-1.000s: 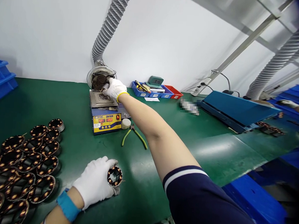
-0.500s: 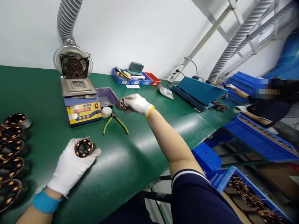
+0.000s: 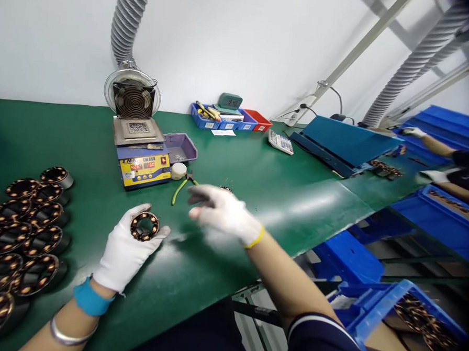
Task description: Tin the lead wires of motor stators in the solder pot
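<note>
My left hand [image 3: 126, 248], in a white glove, is closed around a copper-wound stator [image 3: 144, 226] and holds it just above the green bench [image 3: 288, 199]. My gloved right hand [image 3: 221, 212] hovers mid-bench with fingers stretched out toward the left, slightly smeared by motion and holding nothing. Just behind it a second stator [image 3: 226, 189] lies on the mat. Green-handled cutters [image 3: 182, 186] lie between the right hand and the yellow-fronted solder station [image 3: 142, 166].
Several stators [image 3: 23, 232] crowd the left of the bench. A fan [image 3: 132, 100] under a grey duct, a purple tray [image 3: 181, 149], small bins [image 3: 229, 121], a calculator [image 3: 281, 142] and a blue box [image 3: 346, 142] stand behind. Another person's arms [image 3: 440, 155] work at right; a blue crate [image 3: 416, 316] sits below.
My right hand pulled back from the solder station carrying a stator, then let it go on the mat and now swings left, empty. My left hand kept its stator.
</note>
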The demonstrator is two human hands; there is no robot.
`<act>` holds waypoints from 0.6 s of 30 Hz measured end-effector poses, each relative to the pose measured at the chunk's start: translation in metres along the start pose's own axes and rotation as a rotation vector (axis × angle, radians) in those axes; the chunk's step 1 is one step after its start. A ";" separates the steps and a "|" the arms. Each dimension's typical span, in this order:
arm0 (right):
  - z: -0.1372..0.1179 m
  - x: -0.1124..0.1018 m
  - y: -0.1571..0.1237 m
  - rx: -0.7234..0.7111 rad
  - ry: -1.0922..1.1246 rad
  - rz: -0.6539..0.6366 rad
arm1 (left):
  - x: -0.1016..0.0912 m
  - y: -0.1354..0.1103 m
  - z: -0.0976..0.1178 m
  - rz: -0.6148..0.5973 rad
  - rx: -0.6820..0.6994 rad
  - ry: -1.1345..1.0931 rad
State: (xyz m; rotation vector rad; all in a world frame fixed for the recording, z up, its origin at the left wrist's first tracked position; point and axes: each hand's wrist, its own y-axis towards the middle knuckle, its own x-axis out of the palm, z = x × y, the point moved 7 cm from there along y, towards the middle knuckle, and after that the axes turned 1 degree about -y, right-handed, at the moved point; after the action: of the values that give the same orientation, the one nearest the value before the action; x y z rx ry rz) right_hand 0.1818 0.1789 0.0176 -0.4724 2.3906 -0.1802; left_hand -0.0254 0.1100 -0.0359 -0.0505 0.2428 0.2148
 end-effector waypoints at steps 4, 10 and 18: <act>-0.021 0.102 -0.002 -0.062 0.640 -0.388 | -0.001 0.002 -0.001 -0.032 0.098 0.135; -0.012 0.085 -0.002 -0.187 0.386 -0.038 | -0.005 0.006 0.004 -0.069 0.038 0.429; -0.011 0.059 -0.003 -0.272 0.288 0.159 | -0.002 -0.005 0.012 -0.576 -0.264 0.093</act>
State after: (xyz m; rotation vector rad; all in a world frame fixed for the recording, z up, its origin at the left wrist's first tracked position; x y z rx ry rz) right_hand 0.1341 0.1532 -0.0093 -0.3977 2.7386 0.1613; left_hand -0.0230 0.1055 -0.0242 -0.3871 0.2816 -0.3310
